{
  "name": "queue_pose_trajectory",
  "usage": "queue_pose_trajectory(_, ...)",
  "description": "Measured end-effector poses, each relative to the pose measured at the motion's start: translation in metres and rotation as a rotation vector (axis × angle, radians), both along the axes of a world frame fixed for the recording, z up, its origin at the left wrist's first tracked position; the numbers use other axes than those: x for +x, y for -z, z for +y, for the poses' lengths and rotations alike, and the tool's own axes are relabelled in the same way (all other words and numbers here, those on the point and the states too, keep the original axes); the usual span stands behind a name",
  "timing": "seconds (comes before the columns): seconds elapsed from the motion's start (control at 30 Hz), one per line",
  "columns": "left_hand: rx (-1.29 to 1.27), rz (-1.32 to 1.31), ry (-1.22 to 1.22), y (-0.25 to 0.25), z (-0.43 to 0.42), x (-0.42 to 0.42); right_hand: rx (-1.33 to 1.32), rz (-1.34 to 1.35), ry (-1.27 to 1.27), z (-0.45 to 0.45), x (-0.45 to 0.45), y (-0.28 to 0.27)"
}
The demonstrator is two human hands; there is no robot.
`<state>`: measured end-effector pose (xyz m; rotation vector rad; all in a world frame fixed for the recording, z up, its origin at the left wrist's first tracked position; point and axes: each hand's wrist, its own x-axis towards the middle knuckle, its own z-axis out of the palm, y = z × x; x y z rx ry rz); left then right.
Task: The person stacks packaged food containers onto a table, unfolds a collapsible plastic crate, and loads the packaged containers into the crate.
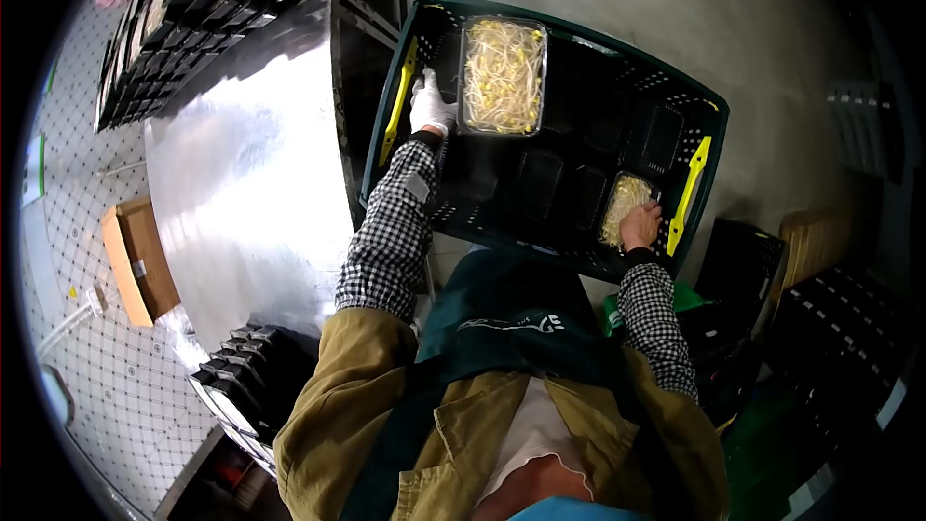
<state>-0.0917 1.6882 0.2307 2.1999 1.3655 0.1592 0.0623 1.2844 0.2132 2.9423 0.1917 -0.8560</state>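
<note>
My left hand, in a white glove, is at the left edge of a clear tray of bean sprouts. It seems to hold this tray up over the crate's far left part; some of its fingers are hidden. My bare right hand has its fingers bent over the right side of a second tray of bean sprouts, low in the near right corner. Both trays are within a dark green crate with yellow handles. Several dark rectangular trays show faintly on its floor.
To the left stands a shiny metal table bearing tall stacks of black trays. More black trays are stacked at the near left. An open cardboard box lies beyond the table. Dark crates stand at right.
</note>
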Motion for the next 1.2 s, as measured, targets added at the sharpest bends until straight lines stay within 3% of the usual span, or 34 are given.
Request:
queue_pose_trajectory(0.13, 0.055, 0.079, -0.081, -0.017, -0.004, 0.018, -0.052, 0.026, 0.147, 0.003, 0.012, 0.0)
queue_pose_trajectory(0.2, -0.056, 0.116, -0.126, -0.024, -0.001, 0.023, -0.084, 0.038, 0.168, 0.001, 0.016, -0.001)
queue_pose_trajectory(0.33, -0.127, 0.062, -0.154, -0.022, 0.007, 0.024, -0.13, -0.02, 0.122, -0.008, 0.019, 0.009)
queue_pose_trajectory(0.4, -0.119, 0.028, -0.175, -0.023, 0.008, 0.025, -0.026, -0.056, -0.036, -0.031, 0.021, 0.021)
queue_pose_trajectory(0.47, -0.101, 0.009, -0.169, -0.025, 0.007, 0.025, 0.108, 0.041, -0.113, -0.029, 0.022, -0.009)
queue_pose_trajectory(0.5, -0.101, -0.009, -0.164, -0.028, 0.006, 0.024, 0.185, -0.143, -0.328, -0.029, 0.007, -0.022)
queue_pose_trajectory(0.6, 0.053, -0.061, -0.131, -0.02, 0.007, 0.025, 0.338, -0.361, -0.476, -0.01, -0.012, -0.1)
queue_pose_trajectory(0.73, -0.019, 0.102, -0.084, -0.035, 0.009, 0.026, 0.777, -0.095, -0.449, 0.046, 0.0, -0.228)
queue_pose_trajectory(0.87, -0.173, 0.141, -0.107, -0.045, 0.015, 0.031, 1.343, 0.283, -0.296, 0.143, 0.016, -0.218)
queue_pose_trajectory(0.93, -0.069, 0.138, -0.094, -0.008, 0.021, 0.032, 1.351, 0.471, -0.332, 0.191, 0.041, -0.185)
queue_pose_trajectory(0.97, -0.11, -0.039, -0.14, 0.01, 0.032, 0.026, 1.417, 0.571, -0.273, 0.218, 0.042, -0.176)
queue_pose_trajectory(1.0, -0.152, -0.213, -0.181, 0.02, 0.041, 0.019, 1.254, 0.41, -0.449, 0.235, 0.054, -0.165)
queue_pose_trajectory(1.07, -0.518, -0.854, -0.276, -0.022, 0.031, 0.0, 1.194, 0.42, -0.358, 0.257, 0.069, -0.135)
queue_pose_trajectory(1.13, -0.401, -0.928, -0.154, -0.077, -0.003, 0.004, 1.334, 0.506, -0.137, 0.26, 0.058, -0.149)
queue_pose_trajectory(1.2, -0.267, -0.784, 0.086, -0.093, -0.023, 0.013, 1.367, 0.476, 0.11, 0.247, 0.045, -0.161)
